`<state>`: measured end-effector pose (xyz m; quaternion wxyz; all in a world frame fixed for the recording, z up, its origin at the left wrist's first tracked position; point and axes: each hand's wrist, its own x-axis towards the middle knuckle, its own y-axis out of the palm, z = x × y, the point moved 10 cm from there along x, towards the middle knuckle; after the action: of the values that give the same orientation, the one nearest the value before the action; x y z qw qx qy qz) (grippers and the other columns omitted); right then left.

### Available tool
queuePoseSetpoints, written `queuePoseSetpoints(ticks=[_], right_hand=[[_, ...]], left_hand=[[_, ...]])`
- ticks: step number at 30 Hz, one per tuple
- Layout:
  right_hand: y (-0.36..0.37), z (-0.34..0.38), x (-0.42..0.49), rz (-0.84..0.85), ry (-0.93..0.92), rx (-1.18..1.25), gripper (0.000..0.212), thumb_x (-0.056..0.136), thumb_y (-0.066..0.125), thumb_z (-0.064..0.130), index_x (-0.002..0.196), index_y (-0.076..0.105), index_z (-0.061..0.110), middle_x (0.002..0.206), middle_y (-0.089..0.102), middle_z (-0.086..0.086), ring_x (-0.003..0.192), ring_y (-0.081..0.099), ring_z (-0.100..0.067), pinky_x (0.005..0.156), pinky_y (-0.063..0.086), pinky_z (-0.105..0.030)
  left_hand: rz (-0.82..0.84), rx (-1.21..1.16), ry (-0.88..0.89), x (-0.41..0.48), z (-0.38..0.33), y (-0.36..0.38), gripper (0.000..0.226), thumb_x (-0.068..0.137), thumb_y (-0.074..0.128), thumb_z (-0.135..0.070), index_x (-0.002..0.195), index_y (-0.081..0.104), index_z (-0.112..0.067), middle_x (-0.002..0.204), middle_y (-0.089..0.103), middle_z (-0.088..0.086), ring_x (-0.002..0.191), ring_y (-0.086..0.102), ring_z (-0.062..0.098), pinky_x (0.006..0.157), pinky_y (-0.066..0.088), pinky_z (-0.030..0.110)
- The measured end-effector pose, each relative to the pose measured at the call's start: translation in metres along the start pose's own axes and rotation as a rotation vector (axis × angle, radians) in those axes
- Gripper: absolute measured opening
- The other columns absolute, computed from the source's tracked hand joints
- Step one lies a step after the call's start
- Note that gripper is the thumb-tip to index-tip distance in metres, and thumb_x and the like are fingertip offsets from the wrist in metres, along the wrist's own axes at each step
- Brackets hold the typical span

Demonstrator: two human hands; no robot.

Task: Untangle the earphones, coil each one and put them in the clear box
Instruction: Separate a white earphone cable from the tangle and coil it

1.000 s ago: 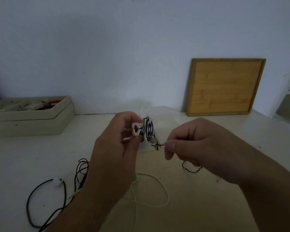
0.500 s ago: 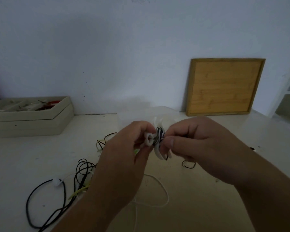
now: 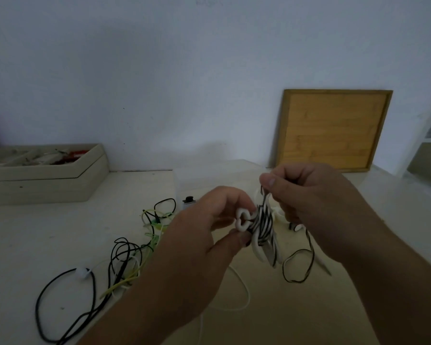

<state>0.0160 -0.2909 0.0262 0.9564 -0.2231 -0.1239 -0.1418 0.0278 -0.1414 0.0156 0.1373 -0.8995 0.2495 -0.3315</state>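
Observation:
My left hand [image 3: 209,227] pinches a coiled bundle of white earphone cable [image 3: 261,227] wound round with a thin black cord. Its white looped end [image 3: 243,220] sticks out between thumb and fingers. My right hand [image 3: 316,202] pinches the black cord [image 3: 265,195] just above the bundle, and a loose black loop [image 3: 297,267] hangs below it. The clear box [image 3: 197,180] stands on the table behind my hands, partly hidden. A tangle of black, white and yellow-green earphone cables [image 3: 125,260] lies on the table at the left.
A beige wooden tray [image 3: 47,180] with small items stands at the back left against the wall. A wooden board [image 3: 334,130] leans on the wall at the back right. A small white part with a black top [image 3: 189,201] sits by the clear box.
My right hand pulled in to the bundle, then lifted the black cord up above it. My left hand sank slightly with the bundle. More of the tangle shows at the left.

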Motion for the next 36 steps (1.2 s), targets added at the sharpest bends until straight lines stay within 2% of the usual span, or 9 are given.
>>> queuePoseSetpoints(ticks=[3, 7, 10, 17, 23, 26, 30, 32, 36], right_hand=[[0.012, -0.018, 0.001, 0.089, 0.161, 0.199, 0.032, 0.087, 0.06, 0.034, 0.057, 0.066, 0.022, 0.055, 0.038, -0.001, 0.049, 0.029, -0.016, 0.046, 0.027, -0.028], [0.038, -0.027, -0.005, 0.273, 0.238, 0.163, 0.036, 0.096, 0.056, 0.028, 0.073, 0.07, 0.003, 0.055, 0.041, -0.001, 0.047, 0.03, -0.012, 0.045, 0.026, -0.023], [0.062, -0.025, -0.011, 0.398, 0.229, 0.093, 0.037, 0.099, 0.053, 0.028, 0.074, 0.071, 0.008, 0.055, 0.043, 0.002, 0.048, 0.031, -0.011, 0.046, 0.026, -0.024], [0.067, -0.008, -0.016, 0.455, 0.108, -0.027, 0.033, 0.1, 0.053, 0.023, 0.075, 0.071, 0.012, 0.054, 0.045, -0.001, 0.047, 0.034, -0.012, 0.046, 0.028, -0.022], [0.058, 0.001, -0.02, 0.503, 0.04, -0.133, 0.024, 0.094, 0.06, 0.026, 0.078, 0.074, 0.016, 0.05, 0.053, 0.005, 0.045, 0.038, -0.012, 0.047, 0.035, -0.023], [0.046, 0.008, -0.016, 0.423, 0.012, -0.07, 0.019, 0.09, 0.063, 0.027, 0.078, 0.075, 0.018, 0.05, 0.05, 0.004, 0.045, 0.036, -0.015, 0.045, 0.033, -0.025], [0.022, 0.013, -0.01, 0.247, -0.029, -0.036, 0.016, 0.085, 0.063, 0.032, 0.079, 0.075, 0.024, 0.053, 0.046, -0.004, 0.047, 0.036, -0.021, 0.049, 0.035, -0.032], [0.013, 0.015, -0.009, 0.187, -0.05, -0.016, 0.018, 0.088, 0.062, 0.031, 0.078, 0.075, 0.024, 0.055, 0.047, -0.009, 0.049, 0.035, -0.028, 0.052, 0.035, -0.037], [-0.004, 0.018, -0.004, -0.009, -0.107, -0.059, 0.019, 0.085, 0.066, 0.035, 0.072, 0.073, 0.022, 0.052, 0.052, 0.0, 0.046, 0.044, -0.007, 0.047, 0.037, -0.016]], left_hand=[[-0.026, -0.124, -0.038, 0.0, 0.006, -0.003, 0.021, 0.081, 0.068, -0.013, 0.096, 0.062, -0.027, 0.095, 0.071, -0.007, 0.093, 0.068, 0.013, 0.079, 0.058, 0.034], [-0.089, -0.363, -0.079, 0.003, 0.013, -0.006, 0.022, 0.08, 0.074, -0.006, 0.096, 0.064, -0.017, 0.093, 0.074, 0.004, 0.088, 0.07, 0.016, 0.073, 0.055, 0.023], [-0.221, -0.558, -0.169, 0.002, 0.026, -0.017, 0.021, 0.076, 0.067, -0.005, 0.096, 0.062, -0.006, 0.09, 0.075, 0.01, 0.08, 0.07, 0.019, 0.07, 0.055, 0.023], [-0.347, -0.337, -0.2, 0.001, 0.044, -0.039, 0.022, 0.085, 0.064, 0.007, 0.096, 0.063, -0.012, 0.092, 0.074, 0.005, 0.086, 0.072, 0.022, 0.077, 0.057, 0.035], [-0.34, -0.031, -0.135, -0.001, 0.039, -0.044, 0.025, 0.089, 0.065, -0.002, 0.093, 0.06, -0.026, 0.087, 0.07, -0.006, 0.081, 0.07, 0.013, 0.066, 0.05, 0.016], [-0.282, 0.137, -0.072, -0.001, 0.029, -0.039, 0.026, 0.092, 0.063, -0.006, 0.093, 0.058, -0.031, 0.084, 0.069, -0.013, 0.082, 0.068, 0.003, 0.065, 0.047, 0.01], [-0.134, 0.293, 0.005, 0.002, 0.021, -0.022, 0.027, 0.091, 0.062, -0.01, 0.095, 0.055, -0.035, 0.091, 0.066, -0.017, 0.088, 0.065, 0.004, 0.075, 0.053, 0.025], [-0.069, 0.272, 0.007, 0.002, 0.018, -0.013, 0.027, 0.09, 0.062, -0.01, 0.095, 0.054, -0.036, 0.093, 0.066, -0.017, 0.091, 0.065, 0.003, 0.077, 0.053, 0.022], [0.001, 0.089, -0.046, 0.0, 0.017, -0.005, 0.035, 0.087, 0.065, 0.002, 0.092, 0.058, -0.032, 0.093, 0.068, -0.014, 0.092, 0.066, 0.004, 0.078, 0.046, 0.01]])
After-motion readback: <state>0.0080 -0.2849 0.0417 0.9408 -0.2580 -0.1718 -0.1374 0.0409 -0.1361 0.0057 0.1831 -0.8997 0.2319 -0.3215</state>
